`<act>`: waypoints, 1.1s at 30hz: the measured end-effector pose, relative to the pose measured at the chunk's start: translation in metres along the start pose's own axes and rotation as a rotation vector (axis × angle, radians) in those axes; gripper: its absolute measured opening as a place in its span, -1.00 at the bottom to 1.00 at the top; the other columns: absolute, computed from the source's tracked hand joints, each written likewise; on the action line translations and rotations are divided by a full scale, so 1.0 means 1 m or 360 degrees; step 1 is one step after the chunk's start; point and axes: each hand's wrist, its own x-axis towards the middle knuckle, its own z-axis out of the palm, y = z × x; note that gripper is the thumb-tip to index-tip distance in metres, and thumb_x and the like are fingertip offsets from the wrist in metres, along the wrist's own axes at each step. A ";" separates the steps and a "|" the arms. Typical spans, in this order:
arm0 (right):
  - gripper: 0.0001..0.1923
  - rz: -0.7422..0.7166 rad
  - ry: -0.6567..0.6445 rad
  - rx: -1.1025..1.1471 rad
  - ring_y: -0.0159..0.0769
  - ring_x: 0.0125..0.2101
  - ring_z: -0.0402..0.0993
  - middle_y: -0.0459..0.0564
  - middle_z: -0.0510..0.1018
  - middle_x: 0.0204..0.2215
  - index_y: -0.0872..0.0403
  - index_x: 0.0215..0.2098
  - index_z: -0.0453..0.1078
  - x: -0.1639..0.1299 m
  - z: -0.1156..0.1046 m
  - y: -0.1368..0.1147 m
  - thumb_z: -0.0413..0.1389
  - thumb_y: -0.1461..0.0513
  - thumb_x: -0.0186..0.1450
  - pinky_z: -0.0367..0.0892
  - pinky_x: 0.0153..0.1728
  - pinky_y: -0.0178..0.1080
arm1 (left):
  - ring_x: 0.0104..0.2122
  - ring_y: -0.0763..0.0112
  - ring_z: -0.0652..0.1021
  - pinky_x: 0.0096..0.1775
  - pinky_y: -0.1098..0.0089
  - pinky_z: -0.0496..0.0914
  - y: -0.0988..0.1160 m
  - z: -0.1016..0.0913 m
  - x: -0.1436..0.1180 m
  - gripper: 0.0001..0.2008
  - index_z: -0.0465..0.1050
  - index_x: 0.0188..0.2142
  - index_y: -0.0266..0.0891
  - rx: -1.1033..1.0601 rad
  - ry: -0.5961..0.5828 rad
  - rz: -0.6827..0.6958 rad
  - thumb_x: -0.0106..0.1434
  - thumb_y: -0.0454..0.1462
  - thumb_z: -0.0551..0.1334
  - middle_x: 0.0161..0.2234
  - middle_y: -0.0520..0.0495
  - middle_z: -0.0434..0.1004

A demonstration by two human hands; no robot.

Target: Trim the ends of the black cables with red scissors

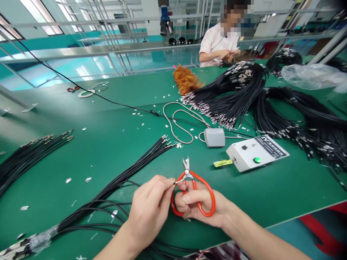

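— What's the person at the near edge of the green table (pixel 114 144) holding?

— The right hand (pixel 202 207) grips a pair of orange-handled scissors (pixel 193 189), fingers through the loops, blades pointing up and away. The left hand (pixel 150 207) pinches the tip of a thin black wire (pixel 175 182) between thumb and forefinger, right at the scissors' pivot, touching or almost touching it.

— And the rest of the wires?

— A bundle of black cables (pixel 121 178) fans out to the left of both hands, bound with wrap at the near-left corner. Another bundle (pixel 29 155) lies further left.

— Anything ahead of the hands?

— A white control box (pixel 257 153) with a green button, a grey pedal (pixel 214 137) beside it, then heaps of black leads (pixel 238 94). Scraps of trimmings dot the table.

— Anybody else?

— A co-worker (pixel 217 43) in a pale shirt at the far side, hands together over their own wires.
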 end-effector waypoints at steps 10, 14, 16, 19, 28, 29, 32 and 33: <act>-0.82 -0.0688 0.0394 -0.1263 -0.34 -0.37 0.44 -0.10 0.55 -0.40 0.05 -0.36 0.28 -0.026 0.006 -0.042 0.23 0.25 0.19 0.32 -0.25 -0.26 | -0.39 0.39 0.47 -0.32 0.37 0.32 0.003 -0.007 -0.003 -0.84 0.36 -0.18 -0.19 -0.0037 -0.0330 -0.0031 0.34 -0.45 0.11 -0.37 -0.01 0.50; -0.87 -0.0657 0.0321 -0.1779 -0.39 -0.43 0.37 -0.18 0.48 -0.46 0.04 -0.41 0.30 -0.031 0.018 -0.047 0.17 0.35 0.18 0.28 -0.34 -0.32 | -0.41 0.37 0.46 -0.35 0.36 0.31 0.005 -0.009 -0.001 -0.84 0.39 -0.20 -0.22 -0.0006 -0.0442 -0.0031 0.36 -0.41 0.06 -0.39 -0.04 0.49; -0.88 -0.0651 0.0332 -0.2009 -0.40 -0.47 0.32 -0.19 0.46 -0.50 0.04 -0.42 0.30 -0.031 0.022 -0.048 0.14 0.36 0.17 0.22 -0.43 -0.35 | -0.43 0.36 0.46 -0.36 0.36 0.31 0.007 -0.010 0.000 -0.81 0.41 -0.22 -0.23 0.0020 -0.0514 -0.0029 0.37 -0.40 0.04 -0.40 -0.04 0.49; -0.86 -0.0660 0.0357 -0.2377 -0.42 -0.55 0.21 -0.21 0.41 -0.58 0.02 -0.45 0.29 -0.031 0.028 -0.051 0.13 0.38 0.13 0.09 -0.53 -0.36 | -0.39 0.32 0.50 -0.33 0.34 0.34 0.008 -0.011 0.001 -0.79 0.42 -0.23 -0.23 -0.0006 -0.0574 0.0004 0.37 -0.42 0.03 -0.38 -0.07 0.53; -0.78 -0.0725 0.0260 -0.2493 -0.42 -0.59 0.16 -0.22 0.37 -0.62 0.01 -0.46 0.31 -0.027 0.033 -0.048 0.07 0.45 0.02 -0.01 -0.56 -0.36 | -0.39 0.35 0.52 -0.33 0.38 0.35 0.008 -0.009 -0.006 -0.81 0.41 -0.29 -0.20 -0.0134 -0.0596 -0.0045 0.33 -0.44 0.07 -0.36 -0.03 0.57; -0.79 -0.0659 0.0264 -0.2303 -0.44 -0.59 0.16 -0.23 0.36 -0.61 0.02 -0.46 0.29 -0.026 0.030 -0.046 0.07 0.45 0.02 0.01 -0.56 -0.37 | -0.39 0.35 0.51 -0.32 0.38 0.35 0.008 -0.009 -0.007 -0.82 0.40 -0.28 -0.20 -0.0152 -0.0608 -0.0068 0.33 -0.43 0.07 -0.35 -0.03 0.56; -0.76 -0.0320 0.0209 -0.1538 -0.47 -0.59 0.23 -0.26 0.38 -0.60 0.04 -0.44 0.22 -0.022 0.022 -0.042 0.10 0.42 -0.05 0.13 -0.53 -0.39 | -0.41 0.38 0.47 -0.33 0.39 0.34 0.009 -0.010 -0.011 -0.84 0.37 -0.27 -0.20 -0.0195 -0.0618 -0.0104 0.35 -0.42 0.07 -0.40 -0.01 0.49; -0.74 -0.0211 0.0187 -0.1308 -0.46 -0.59 0.26 -0.26 0.41 -0.61 0.04 -0.44 0.21 -0.021 0.020 -0.041 0.11 0.41 -0.07 0.17 -0.51 -0.38 | -0.42 0.39 0.46 -0.34 0.40 0.33 0.010 -0.011 -0.012 -0.84 0.36 -0.27 -0.19 -0.0211 -0.0600 -0.0098 0.35 -0.43 0.07 -0.42 0.00 0.48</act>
